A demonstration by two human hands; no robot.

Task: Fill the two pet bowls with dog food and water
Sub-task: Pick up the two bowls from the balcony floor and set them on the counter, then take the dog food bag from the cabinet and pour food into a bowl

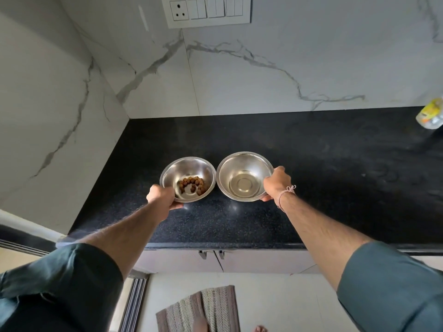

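Observation:
Two steel bowls are side by side over the black counter point(311, 188), rims nearly touching. The left bowl point(189, 167) has several brown kibble pieces point(193, 184) in its bottom. My left hand point(161, 198) grips its near left rim. The right bowl point(242, 168) holds a shallow pool of clear water point(243, 186). My right hand point(276, 183) grips its right rim, a thread band on the wrist. Whether the bowls rest on the counter or are slightly lifted is unclear.
A plastic bottle with a yellow label point(431, 115) stands at the counter's far right. Marble walls close the back and left. A switch panel point(206, 10) is high on the wall. Cabinet doors point(213, 259) and a striped mat point(203, 310) are below.

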